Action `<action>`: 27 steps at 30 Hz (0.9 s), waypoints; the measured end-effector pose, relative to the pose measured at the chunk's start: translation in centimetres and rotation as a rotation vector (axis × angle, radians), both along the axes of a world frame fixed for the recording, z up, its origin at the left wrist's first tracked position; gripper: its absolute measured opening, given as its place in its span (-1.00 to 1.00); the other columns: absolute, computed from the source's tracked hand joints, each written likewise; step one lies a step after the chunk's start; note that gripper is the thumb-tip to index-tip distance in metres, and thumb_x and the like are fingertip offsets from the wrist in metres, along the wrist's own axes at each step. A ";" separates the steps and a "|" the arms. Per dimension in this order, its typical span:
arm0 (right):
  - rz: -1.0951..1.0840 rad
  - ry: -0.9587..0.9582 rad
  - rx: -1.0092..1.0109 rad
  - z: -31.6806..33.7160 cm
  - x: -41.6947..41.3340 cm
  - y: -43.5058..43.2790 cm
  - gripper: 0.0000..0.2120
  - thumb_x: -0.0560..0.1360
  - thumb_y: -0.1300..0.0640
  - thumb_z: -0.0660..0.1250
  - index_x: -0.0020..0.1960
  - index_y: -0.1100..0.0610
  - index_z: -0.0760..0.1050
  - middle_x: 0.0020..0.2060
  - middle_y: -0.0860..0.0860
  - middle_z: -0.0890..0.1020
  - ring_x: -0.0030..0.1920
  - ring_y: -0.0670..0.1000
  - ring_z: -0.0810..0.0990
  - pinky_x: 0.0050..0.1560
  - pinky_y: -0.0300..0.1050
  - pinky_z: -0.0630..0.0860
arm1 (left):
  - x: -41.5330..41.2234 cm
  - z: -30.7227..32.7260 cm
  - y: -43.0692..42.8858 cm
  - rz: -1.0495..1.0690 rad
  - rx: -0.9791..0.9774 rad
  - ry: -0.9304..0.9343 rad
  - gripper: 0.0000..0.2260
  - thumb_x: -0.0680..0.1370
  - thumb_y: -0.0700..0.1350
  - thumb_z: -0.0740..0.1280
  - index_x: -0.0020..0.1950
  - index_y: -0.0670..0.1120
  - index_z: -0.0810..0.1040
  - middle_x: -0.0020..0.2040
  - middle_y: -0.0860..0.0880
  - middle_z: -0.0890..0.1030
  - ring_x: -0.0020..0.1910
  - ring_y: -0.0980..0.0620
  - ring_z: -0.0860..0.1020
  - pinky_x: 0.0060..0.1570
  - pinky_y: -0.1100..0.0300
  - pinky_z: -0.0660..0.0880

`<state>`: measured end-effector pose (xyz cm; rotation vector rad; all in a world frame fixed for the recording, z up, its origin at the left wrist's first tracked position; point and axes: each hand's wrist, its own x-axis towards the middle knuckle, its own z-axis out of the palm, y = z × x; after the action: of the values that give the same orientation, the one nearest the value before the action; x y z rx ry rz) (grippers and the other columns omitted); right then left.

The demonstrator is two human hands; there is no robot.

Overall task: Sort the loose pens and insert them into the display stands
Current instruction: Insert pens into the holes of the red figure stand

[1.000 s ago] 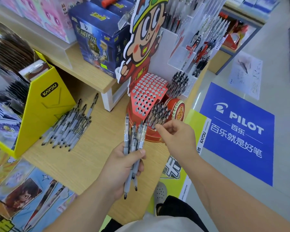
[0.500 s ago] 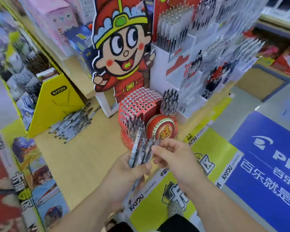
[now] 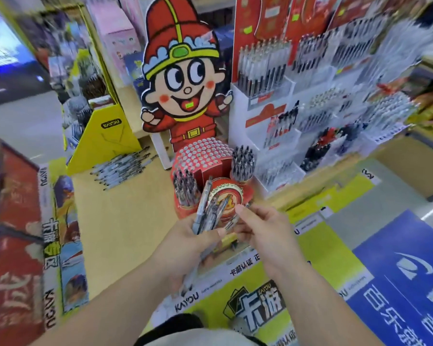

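Nearest, we are logging the left hand (image 3: 189, 243): it is gripping a bundle of pens (image 3: 206, 212), thumb curled across the barrels. The clicker ends are pointing up and away, and the tips are poking out below the palm. The right hand (image 3: 265, 237) is sitting just right of it, its fingertips (image 3: 239, 209) meeting the bundle's right edge. Motion blur is smearing the contact, so we are unable to tell whether this hand is pinching a pen or only touching.

Both hands are hovering over the near edge of the table (image 3: 125, 226), just in front of the red stand (image 3: 205, 156). Its stepped top is showing rows of holes, many of them open. We are noting two filled groups: a near-left cluster (image 3: 185, 187) and a far-right cluster (image 3: 243, 162). A round red-and-gold emblem (image 3: 231, 193) is facing us on its front, partly behind the bundle.

Farther left, loose pens (image 3: 123, 168) are lying in a pile on the table, just beside a yellow box (image 3: 105, 141). Behind the stand a cartoon cutout (image 3: 183, 78) is standing upright. Far right, white tiered racks (image 3: 263, 96) are holding more pens upright.
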<state>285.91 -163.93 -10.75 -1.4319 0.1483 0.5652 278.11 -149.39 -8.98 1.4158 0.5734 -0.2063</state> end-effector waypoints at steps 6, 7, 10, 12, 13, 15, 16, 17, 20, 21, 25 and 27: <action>0.053 0.001 0.041 1.0 3.5 1.7 -0.90 0.56 0.19 0.41 -0.05 0.24 0.62 -0.24 0.14 0.67 -0.21 0.03 0.66 -0.20 -0.16 0.61 | 1.3 -1.6 3.4 0.153 -0.087 0.034 -0.88 0.58 -0.14 0.43 0.03 -0.13 0.53 -0.19 -0.15 0.57 -0.45 0.01 0.40 -0.43 0.17 0.35; 0.042 -0.010 0.039 1.4 4.3 2.0 -0.93 0.55 0.22 0.40 -0.02 0.23 0.62 -0.24 0.13 0.67 -0.21 0.04 0.67 -0.20 -0.16 0.61 | 1.7 -1.9 4.1 0.166 -0.087 0.035 -0.88 0.58 -0.14 0.42 0.02 -0.13 0.52 -0.18 -0.16 0.55 -0.45 -0.01 0.38 -0.43 0.16 0.32; 0.012 -0.084 -0.005 2.9 6.8 2.7 -0.92 0.55 0.28 0.39 0.03 0.18 0.62 -0.24 0.11 0.68 -0.18 0.06 0.69 -0.14 -0.11 0.63 | 3.4 -2.5 5.8 0.173 -0.134 0.015 -0.85 0.57 -0.18 0.43 0.05 -0.19 0.52 -0.29 -0.15 0.48 -0.49 -0.01 0.30 -0.49 0.20 0.28; 0.005 -0.171 -0.051 3.9 8.4 2.9 -0.92 0.55 0.30 0.39 0.02 0.18 0.61 -0.26 0.07 0.69 -0.17 0.06 0.69 -0.10 -0.09 0.63 | 4.6 -2.6 6.6 0.152 -0.154 0.005 -0.81 0.55 -0.18 0.45 0.07 -0.23 0.52 -0.35 -0.13 0.39 -0.50 -0.02 0.27 -0.51 0.22 0.27; -0.005 -0.208 -0.061 4.4 9.1 2.9 -0.92 0.55 0.31 0.39 0.01 0.19 0.61 -0.27 0.06 0.68 -0.17 0.05 0.68 -0.10 -0.10 0.63 | 5.2 -2.6 7.0 0.143 -0.161 0.003 -0.80 0.55 -0.17 0.45 0.07 -0.22 0.52 -0.35 -0.14 0.37 -0.49 -0.02 0.26 -0.51 0.21 0.26; -0.030 -0.279 -0.077 5.0 10.3 3.0 -0.92 0.54 0.32 0.39 0.01 0.20 0.61 -0.27 0.07 0.68 -0.19 0.03 0.67 -0.13 -0.15 0.62 | 6.3 -2.5 7.6 0.143 -0.183 -0.002 -0.79 0.55 -0.13 0.45 0.06 -0.20 0.50 -0.31 -0.16 0.36 -0.49 -0.01 0.25 -0.49 0.19 0.23; -0.035 -0.316 -0.100 5.0 10.7 3.1 -0.91 0.54 0.31 0.39 0.01 0.18 0.62 -0.26 0.07 0.68 -0.19 0.03 0.66 -0.15 -0.16 0.61 | 6.8 -2.3 7.9 0.153 -0.193 0.001 -0.80 0.56 -0.11 0.44 0.04 -0.19 0.49 -0.30 -0.16 0.37 -0.50 -0.01 0.24 -0.48 0.18 0.21; -0.035 -0.354 -0.132 5.0 11.2 3.2 -0.90 0.54 0.31 0.40 0.00 0.15 0.62 -0.25 0.07 0.69 -0.19 0.02 0.66 -0.15 -0.14 0.60 | 7.2 -2.1 8.1 0.171 -0.203 0.010 -0.80 0.58 -0.09 0.43 0.00 -0.18 0.47 -0.31 -0.15 0.39 -0.50 -0.01 0.24 -0.47 0.17 0.20; -0.004 -0.457 -0.225 4.2 12.7 3.8 -0.86 0.52 0.26 0.44 -0.02 0.03 0.63 -0.25 0.01 0.68 -0.16 0.03 0.64 -0.07 -0.01 0.56 | 7.9 -1.6 8.8 0.222 -0.242 0.025 -0.79 0.61 -0.04 0.37 -0.08 -0.14 0.45 -0.32 -0.12 0.46 -0.52 0.01 0.27 -0.45 0.15 0.21; 0.021 -0.492 -0.261 3.9 13.4 4.0 -0.86 0.51 0.23 0.46 -0.01 0.01 0.64 -0.26 -0.03 0.67 -0.18 0.00 0.62 -0.05 0.00 0.54 | 8.0 -1.4 8.9 0.236 -0.262 0.023 -0.80 0.61 -0.04 0.36 -0.05 -0.15 0.47 -0.32 -0.12 0.47 -0.52 0.01 0.27 -0.46 0.15 0.21; 0.174 -0.643 -0.419 3.1 16.4 5.3 -0.85 0.50 0.14 0.48 -0.02 -0.09 0.62 -0.22 -0.11 0.67 -0.17 -0.07 0.61 -0.04 -0.08 0.54 | 8.7 -1.5 9.2 0.339 -0.372 0.006 -0.82 0.63 -0.05 0.31 0.04 -0.17 0.58 -0.32 -0.10 0.48 -0.55 0.03 0.28 -0.54 0.24 0.21; 0.267 -0.702 -0.446 2.9 17.6 6.2 -0.79 0.50 0.15 0.47 -0.05 -0.17 0.59 -0.20 -0.12 0.68 -0.15 -0.09 0.62 -0.04 -0.14 0.55 | 9.1 -1.5 9.1 0.378 -0.388 -0.007 -0.81 0.62 -0.04 0.32 0.02 -0.16 0.59 -0.32 -0.10 0.48 -0.56 0.04 0.27 -0.56 0.26 0.21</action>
<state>303.55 -157.68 -7.83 -2.0229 -0.5110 0.2169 287.18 -140.33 -10.48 0.9136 0.7396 -0.0074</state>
